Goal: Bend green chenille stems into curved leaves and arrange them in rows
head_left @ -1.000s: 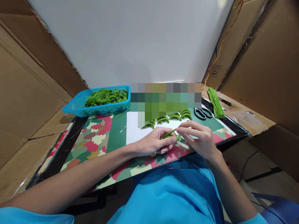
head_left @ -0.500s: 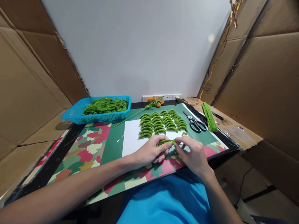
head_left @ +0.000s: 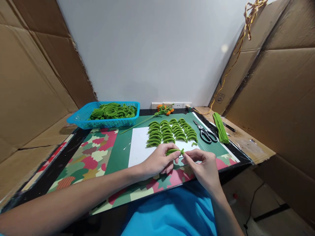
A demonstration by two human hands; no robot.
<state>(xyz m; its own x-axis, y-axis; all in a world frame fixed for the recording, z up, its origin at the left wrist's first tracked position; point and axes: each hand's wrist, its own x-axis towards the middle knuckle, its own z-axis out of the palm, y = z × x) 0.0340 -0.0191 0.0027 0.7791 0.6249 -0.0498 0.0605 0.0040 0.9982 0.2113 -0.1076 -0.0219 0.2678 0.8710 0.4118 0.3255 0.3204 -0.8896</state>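
My left hand (head_left: 162, 160) pinches a green pipe cleaner (head_left: 172, 151), bent into a narrow leaf-like loop, between thumb and fingers. At the loop's right end two short tips cross, and there my right hand (head_left: 203, 165) pinches with thumb and forefinger. Both hands are close together above the near edge of a white sheet (head_left: 137, 147). Just beyond them, several curved green pipe cleaner pieces (head_left: 167, 134) lie in neat columns on the sheet. One small green scrap (head_left: 194, 144) sits apart, near the right hand.
Back left stands a blue basket (head_left: 108, 123) piled with bent green pipe cleaners. Black-handled scissors (head_left: 206, 135) lie right of the columns, with a bundle of straight green pipe cleaners (head_left: 220, 127) beyond. An orange flower stem (head_left: 165, 109) rests at the back by the wall sockets. Cardboard walls flank the table.
My right hand has come down from a raised end of the pipe cleaner to the loop's right end, where the tips now cross. My left hand keeps its hold. The camera view has shifted.
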